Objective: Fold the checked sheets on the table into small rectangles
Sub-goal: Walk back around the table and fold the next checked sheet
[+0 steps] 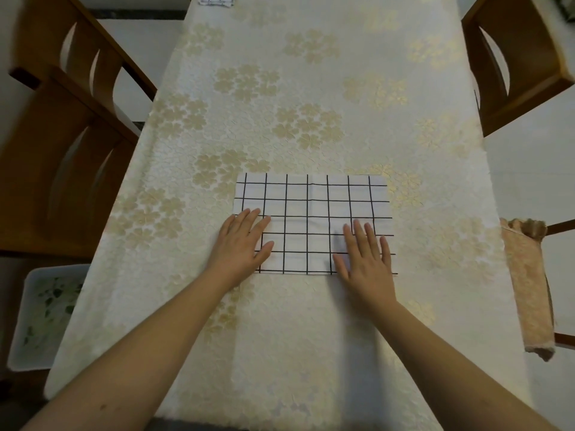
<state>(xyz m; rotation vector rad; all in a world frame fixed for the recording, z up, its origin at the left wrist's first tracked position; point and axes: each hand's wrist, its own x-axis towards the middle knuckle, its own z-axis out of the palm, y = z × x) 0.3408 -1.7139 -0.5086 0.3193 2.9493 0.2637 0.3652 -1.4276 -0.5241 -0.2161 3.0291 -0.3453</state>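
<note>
A long table point(311, 88) stood in the middle, and it was covered by a cream cloth point(249, 337) with pale gold flower clusters. Left of the table two wooden chairs point(71, 126) stood close together, with curved slats in their backs. Right of the table, at its far part, there was a third chair point(516, 63) of the same wood. Near the right edge of the table a beige towel point(529, 287) hung over a dark rail. Beside the left near corner of the table a white bin point(40, 315) stood on the floor, and something with green leaves was inside it.
</note>
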